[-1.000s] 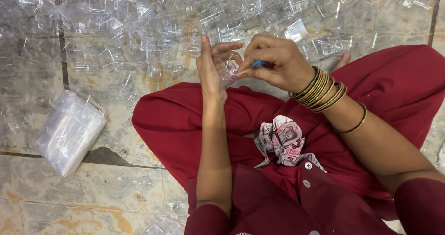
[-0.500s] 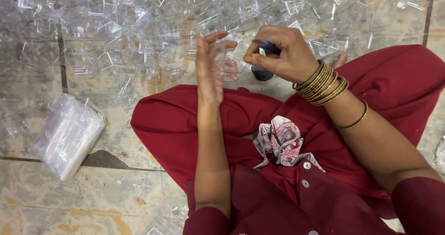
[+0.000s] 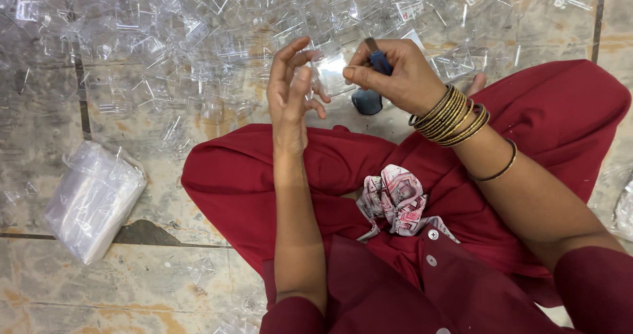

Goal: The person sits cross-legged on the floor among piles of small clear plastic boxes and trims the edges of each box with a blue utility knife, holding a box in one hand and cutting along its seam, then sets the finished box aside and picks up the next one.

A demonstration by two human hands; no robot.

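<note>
Clear plastic piece (image 3: 330, 70) sits between the two hands, raised above the floor just ahead of the person's lap. The left hand (image 3: 290, 90) stands upright with its fingers (image 3: 295, 47) spread and slightly curled, their tips touching the piece's left edge. The right hand (image 3: 395, 73) has its fingers closed around a small blue-handled tool (image 3: 378, 60), whose tip meets the piece from the right. Gold bangles (image 3: 452, 116) ring the right wrist.

Beyond the hands a dense heap of clear plastic boxes (image 3: 198, 30) covers the tiled floor (image 3: 39, 143) from the far edge almost to the knees, leaving little bare floor ahead. A dark round object (image 3: 366, 102) lies on the floor just under the right hand. To the left, well apart, rests a bundle of clear plastic bags (image 3: 92, 199), with open tile around it. A patterned cloth (image 3: 395, 199) lies bunched on the red garment (image 3: 343, 169) in the lap.
</note>
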